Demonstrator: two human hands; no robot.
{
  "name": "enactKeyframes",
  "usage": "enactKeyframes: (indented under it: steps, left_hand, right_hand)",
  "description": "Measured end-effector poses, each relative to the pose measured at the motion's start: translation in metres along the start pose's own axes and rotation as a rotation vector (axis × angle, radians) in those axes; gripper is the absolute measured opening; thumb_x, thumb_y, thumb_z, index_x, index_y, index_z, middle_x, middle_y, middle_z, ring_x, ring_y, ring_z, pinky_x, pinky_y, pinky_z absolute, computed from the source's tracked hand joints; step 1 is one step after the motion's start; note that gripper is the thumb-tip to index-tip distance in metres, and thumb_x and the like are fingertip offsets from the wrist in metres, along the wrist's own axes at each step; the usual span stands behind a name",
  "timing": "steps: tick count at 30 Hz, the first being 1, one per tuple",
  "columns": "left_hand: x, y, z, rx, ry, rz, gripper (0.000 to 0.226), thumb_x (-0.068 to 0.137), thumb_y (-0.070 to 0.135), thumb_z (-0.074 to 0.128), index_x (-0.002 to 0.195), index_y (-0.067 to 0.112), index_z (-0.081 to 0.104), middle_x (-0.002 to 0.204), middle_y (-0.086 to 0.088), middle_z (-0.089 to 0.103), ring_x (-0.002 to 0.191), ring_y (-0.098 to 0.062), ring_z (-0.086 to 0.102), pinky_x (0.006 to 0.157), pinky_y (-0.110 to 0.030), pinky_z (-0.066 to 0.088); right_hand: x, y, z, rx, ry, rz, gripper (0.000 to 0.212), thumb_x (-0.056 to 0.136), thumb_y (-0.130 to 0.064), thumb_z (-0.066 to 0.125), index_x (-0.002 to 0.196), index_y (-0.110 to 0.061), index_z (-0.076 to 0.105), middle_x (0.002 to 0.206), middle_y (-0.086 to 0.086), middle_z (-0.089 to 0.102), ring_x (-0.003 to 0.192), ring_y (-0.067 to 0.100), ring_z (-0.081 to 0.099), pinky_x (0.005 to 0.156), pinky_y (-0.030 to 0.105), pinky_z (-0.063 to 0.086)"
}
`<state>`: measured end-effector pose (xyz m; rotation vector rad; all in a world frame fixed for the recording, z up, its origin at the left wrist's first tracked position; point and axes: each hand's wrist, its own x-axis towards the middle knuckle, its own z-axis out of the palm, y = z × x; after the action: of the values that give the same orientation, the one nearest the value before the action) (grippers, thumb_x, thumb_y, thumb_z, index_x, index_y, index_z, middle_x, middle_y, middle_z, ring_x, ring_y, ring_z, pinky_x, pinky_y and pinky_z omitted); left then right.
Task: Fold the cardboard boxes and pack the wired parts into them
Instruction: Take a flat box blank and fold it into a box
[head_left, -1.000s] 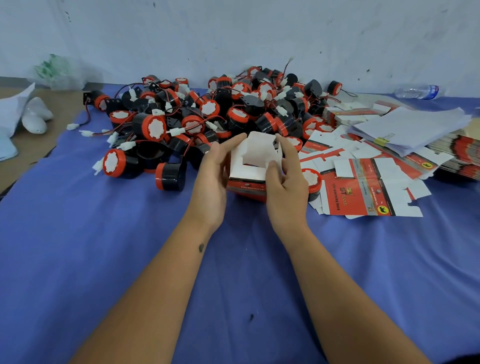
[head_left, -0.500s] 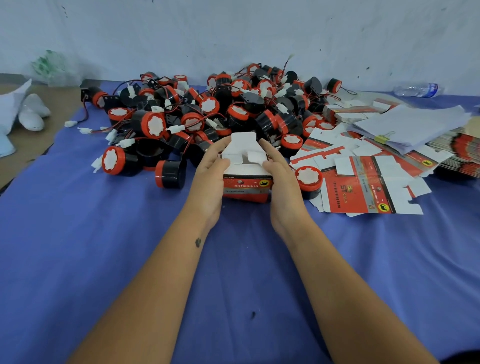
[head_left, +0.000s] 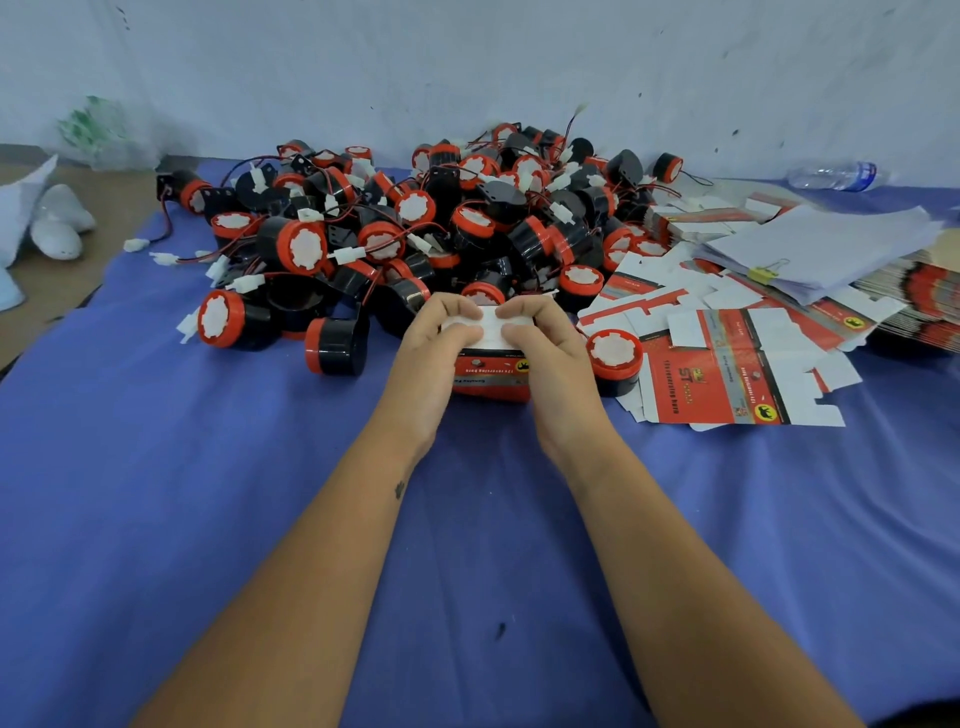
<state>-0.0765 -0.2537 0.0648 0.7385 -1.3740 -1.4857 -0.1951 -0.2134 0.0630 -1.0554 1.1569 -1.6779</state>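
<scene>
A small red and white cardboard box (head_left: 491, 371) stands on the blue cloth in the middle. My left hand (head_left: 431, 358) grips its left side and my right hand (head_left: 545, 358) its right side, with the fingers of both curled over the white top flaps and pressing them down. Behind the box lies a big heap of black and red wired parts (head_left: 415, 228) with white connectors. One such part (head_left: 613, 356) sits just right of my right hand. Flat unfolded box blanks (head_left: 727, 374) lie to the right.
A clipped stack of white papers (head_left: 810, 244) rests on more stacked blanks (head_left: 919, 306) at the far right. A plastic bottle (head_left: 831, 175) lies by the wall. White shapes (head_left: 57, 228) sit on brown cardboard at the left. The blue cloth (head_left: 260, 519) reaches toward me.
The top flaps that stood up a second ago are now folded down flat. Both hands moved from the box's sides onto its top, fingers curling over the flaps.
</scene>
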Motion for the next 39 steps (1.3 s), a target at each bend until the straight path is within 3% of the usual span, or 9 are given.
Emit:
enactKeyframes:
  steps: [6,12,18,24,27,29,33,36,39]
  left_hand:
    - [0.000,0.002,0.002,-0.040,0.066,-0.075,0.043,0.090,0.001,0.052,0.115,0.035,0.061,0.115,-0.003,0.066,0.095,-0.017,0.067,0.069,-0.026,0.055]
    - [-0.003,0.004,0.006,-0.054,0.094,-0.036,0.043,0.086,-0.005,0.053,0.092,0.036,0.065,0.105,-0.003,0.068,0.092,-0.019,0.068,0.064,-0.027,0.056]
    - [-0.004,0.004,0.007,-0.070,0.108,-0.040,0.040,0.085,-0.008,0.055,0.093,0.030,0.064,0.105,-0.006,0.068,0.095,-0.024,0.067,0.065,-0.031,0.057]
    - [-0.003,0.005,0.008,-0.182,0.043,-0.033,0.025,0.101,0.029,0.046,0.098,0.031,0.071,0.105,-0.001,0.071,0.095,-0.018,0.070,0.070,-0.029,0.057]
    - [0.000,0.005,0.007,-0.169,0.023,-0.036,0.032,0.103,0.039,0.041,0.127,0.031,0.062,0.126,0.000,0.066,0.115,-0.020,0.065,0.090,-0.035,0.055]
    - [-0.001,0.002,0.003,-0.121,-0.026,-0.017,0.036,0.103,0.034,0.040,0.139,0.034,0.049,0.137,0.004,0.057,0.124,-0.020,0.059,0.102,-0.040,0.050]
    - [-0.004,0.003,0.005,0.053,-0.027,0.019,0.051,0.083,0.017,0.045,0.120,0.050,0.054,0.126,0.021,0.061,0.120,-0.010,0.058,0.100,-0.037,0.051]
    - [-0.002,0.004,0.007,0.051,-0.001,0.061,0.054,0.087,0.000,0.048,0.116,0.043,0.060,0.123,0.015,0.065,0.116,-0.009,0.061,0.098,-0.038,0.054]
    - [-0.003,0.003,0.008,0.066,0.010,0.120,0.053,0.086,0.001,0.049,0.118,0.041,0.061,0.123,0.013,0.065,0.115,-0.006,0.062,0.093,-0.032,0.054]
  right_hand:
    - [0.000,-0.005,-0.002,-0.029,0.074,0.053,0.037,0.086,0.001,0.055,0.108,-0.026,0.067,0.105,-0.001,0.071,0.093,0.014,0.068,0.074,0.027,0.058]
    - [-0.001,-0.003,0.000,-0.089,0.109,0.019,0.037,0.083,0.004,0.057,0.104,-0.025,0.065,0.099,-0.006,0.069,0.084,0.004,0.068,0.065,0.019,0.054]
    - [-0.002,-0.003,0.001,-0.088,0.107,-0.013,0.039,0.081,0.006,0.057,0.098,-0.029,0.065,0.097,-0.007,0.070,0.086,0.006,0.068,0.065,0.020,0.054]
    - [-0.003,-0.007,0.004,0.137,0.040,0.039,0.017,0.096,-0.017,0.051,0.098,-0.021,0.067,0.093,-0.004,0.073,0.085,0.011,0.070,0.064,0.022,0.054]
    - [-0.005,-0.009,0.003,0.206,-0.022,0.021,0.024,0.102,-0.025,0.043,0.103,-0.023,0.067,0.094,-0.006,0.074,0.086,0.007,0.071,0.066,0.018,0.054]
    - [-0.008,-0.011,0.002,0.140,-0.045,-0.025,0.026,0.102,-0.020,0.039,0.115,-0.019,0.062,0.103,-0.005,0.071,0.091,0.005,0.068,0.069,0.016,0.052]
    - [-0.011,-0.011,0.001,0.041,-0.046,-0.096,0.035,0.089,0.004,0.042,0.117,-0.012,0.058,0.108,-0.002,0.065,0.088,0.003,0.066,0.067,0.018,0.052]
    - [-0.011,-0.011,0.002,-0.040,0.001,-0.140,0.042,0.083,0.011,0.041,0.110,-0.014,0.061,0.097,-0.012,0.069,0.088,0.001,0.065,0.069,0.017,0.051]
    - [-0.010,-0.010,0.002,-0.081,0.031,-0.151,0.039,0.083,0.010,0.043,0.110,-0.013,0.060,0.100,-0.006,0.069,0.091,0.006,0.065,0.071,0.019,0.052]
